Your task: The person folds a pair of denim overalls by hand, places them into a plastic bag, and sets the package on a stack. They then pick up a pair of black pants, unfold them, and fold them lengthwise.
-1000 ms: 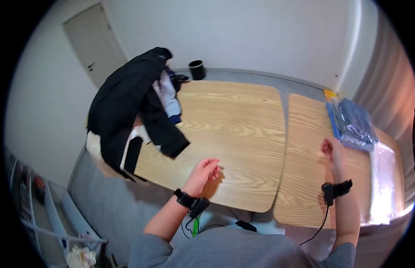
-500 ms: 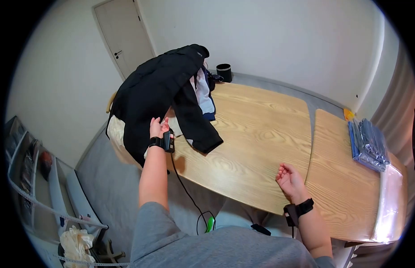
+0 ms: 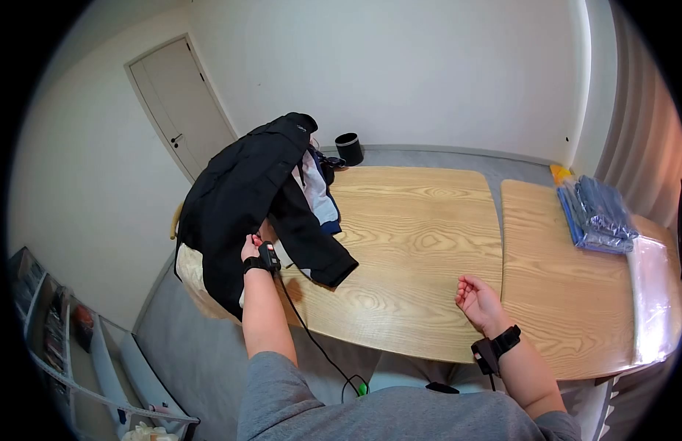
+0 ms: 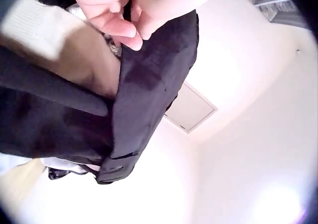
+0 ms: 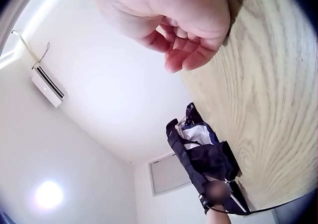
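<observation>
A black jacket (image 3: 238, 184) lies over a heap of clothes at the left end of the wooden table (image 3: 414, 242), one sleeve stretched across the tabletop. My left hand (image 3: 252, 248) is at the jacket's near side. In the left wrist view, the thumb and fingers of that hand (image 4: 126, 10) pinch the edge of the dark fabric (image 4: 149, 75), beside a cream knitted garment (image 4: 39, 25). My right hand (image 3: 479, 303) rests by the near table edge, palm up, fingers loosely curled around nothing; the right wrist view shows this hand (image 5: 184, 25) beside the wood.
Plastic-wrapped folded blue clothes (image 3: 600, 213) and a clear plastic sheet (image 3: 653, 294) lie on the right table (image 3: 554, 294). A narrow gap parts the two tables. A black bin (image 3: 349, 150) stands behind, a shelf rack (image 3: 84, 367) at lower left. A cable hangs from my left wrist.
My left hand has moved left from the near table edge to the jacket and now pinches its edge. My right hand has come left from the right table. The head view has shifted.
</observation>
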